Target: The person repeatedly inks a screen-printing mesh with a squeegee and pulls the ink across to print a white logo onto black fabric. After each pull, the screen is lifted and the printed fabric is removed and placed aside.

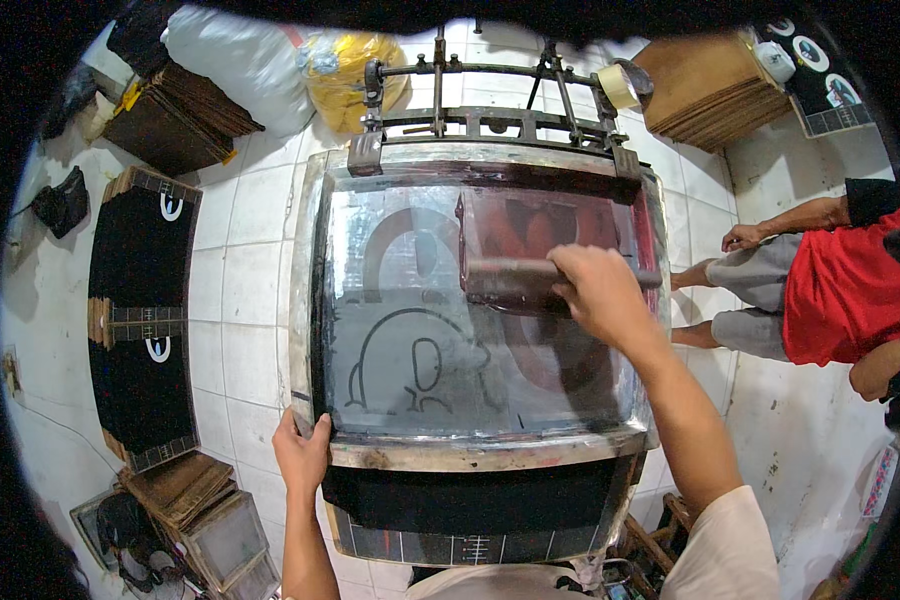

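one squeegee (510, 283) spans the right half of the framed screen (490, 455), its handle enclosed by the closed fingers of the right hand (598, 295); the left hand (302, 447) grips the frame's near-left corner. we judge the inking partway: dark red ink shows on the right half only, and mesh (390, 350) lies unswept nearer us. what the black sheet (470, 495) beneath bears, we cannot tell.

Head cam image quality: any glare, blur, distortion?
Head view: pale sheen on the upper left of the screen mesh; head view: right hand and squeegee look slightly soft, perhaps motion blur; head view: fisheye bows the lower edge of the screen frame and the floor tile lines, with an uneven black border around the picture.
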{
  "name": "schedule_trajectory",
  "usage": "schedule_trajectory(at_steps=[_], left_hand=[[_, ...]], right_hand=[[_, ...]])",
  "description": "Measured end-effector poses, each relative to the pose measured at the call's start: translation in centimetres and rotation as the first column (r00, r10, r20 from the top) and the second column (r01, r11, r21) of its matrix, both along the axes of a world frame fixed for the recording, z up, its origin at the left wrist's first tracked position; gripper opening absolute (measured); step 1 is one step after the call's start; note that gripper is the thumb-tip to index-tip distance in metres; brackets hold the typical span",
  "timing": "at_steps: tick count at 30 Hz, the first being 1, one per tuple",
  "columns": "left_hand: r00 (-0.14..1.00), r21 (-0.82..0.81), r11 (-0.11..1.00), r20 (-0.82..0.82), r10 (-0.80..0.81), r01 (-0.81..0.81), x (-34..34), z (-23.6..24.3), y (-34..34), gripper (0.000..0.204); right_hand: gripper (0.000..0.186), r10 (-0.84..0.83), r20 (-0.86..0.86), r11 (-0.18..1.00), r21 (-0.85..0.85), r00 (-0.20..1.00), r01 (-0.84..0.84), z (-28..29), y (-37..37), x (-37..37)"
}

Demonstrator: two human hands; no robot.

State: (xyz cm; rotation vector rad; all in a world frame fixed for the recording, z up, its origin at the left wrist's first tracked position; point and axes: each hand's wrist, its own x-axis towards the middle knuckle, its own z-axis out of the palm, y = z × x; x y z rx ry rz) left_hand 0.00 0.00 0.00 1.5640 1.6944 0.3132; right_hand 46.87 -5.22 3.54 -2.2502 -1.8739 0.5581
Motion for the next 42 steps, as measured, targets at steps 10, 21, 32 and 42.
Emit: schedule_trajectory(at_steps=[10, 21, 32, 42], left_hand=[[0.998, 0.022, 0.999, -0.053, -0.022, 0.024, 0.2, 0.3, 0.4, 0.025], [0.998, -0.002, 0.998, -0.004, -0.056, 0.056, -0.3, 0.7, 0.4, 0.025], [0.82, 0.232, 0.972, 0.551, -0.153, 0.025, -2.7, 8.4, -0.9, 0.08], [0.545, 0.34, 0.909, 0.823, -0.162, -0.243, -1.8, 8.5, -5.3, 0.075]], right_hand=[[0.049, 0.068, -0.035, 0.988, -0.134, 0.997, -0.072, -2.6, 16.0, 11.2], [0.058, -0.121, 0.025, 0.86, 0.503, 0.992, 0.092, -0.1, -3.1, 1.5], [0.047, -0.343, 0.235, 0.751, 0.65, 0.909, 0.114, 5.1, -21.3, -11.9], [0.028, -0.383, 0.326, 0.422, 0.894, 0.864, -0.151, 14.0, -17.9, -8.9]])
